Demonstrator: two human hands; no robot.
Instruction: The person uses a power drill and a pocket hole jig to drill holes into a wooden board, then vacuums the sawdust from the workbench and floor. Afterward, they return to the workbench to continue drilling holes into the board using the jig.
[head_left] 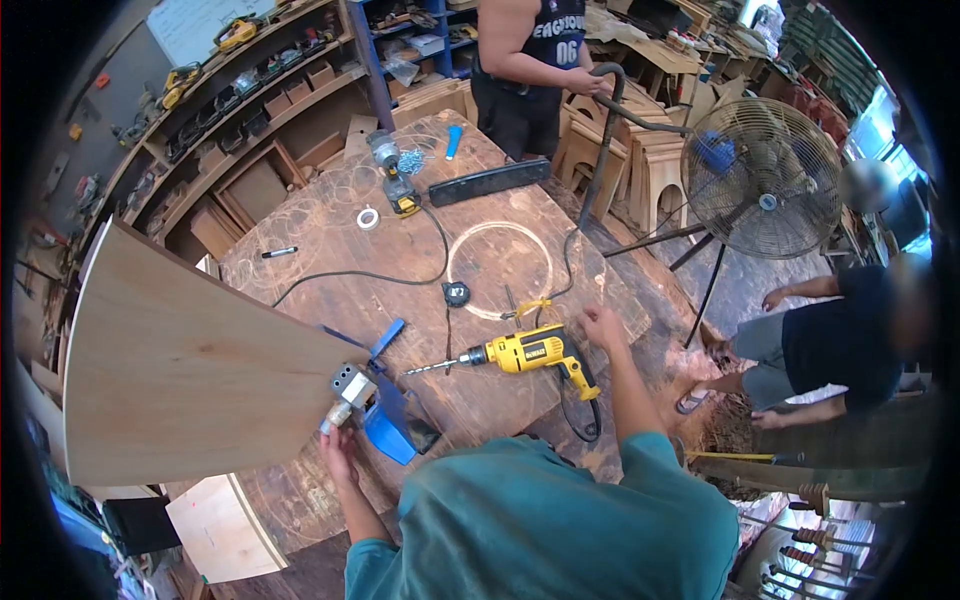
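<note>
My left hand (340, 452) is closed round the rounded, shiny end of a metal drilling jig (352, 384), a grey block with holes. The jig sits at the edge of a large curved plywood panel (190, 370), beside a blue clamp (388, 432). A yellow DeWalt drill (530, 352) with a long bit lies on the wooden table, its bit pointing left toward the jig. Close behind the drill's back end is my right hand (602, 328), its fingers loosely bent and apart, with nothing visible in them.
The worktable (400, 320) carries a tape measure (456, 293), a cordless driver (395, 180), a tape roll (368, 217), a marker (280, 252) and a black case (490, 182). Cords cross it. A co-worker (530, 70) stands beyond; another person (825, 340) is right, near a large fan (765, 180).
</note>
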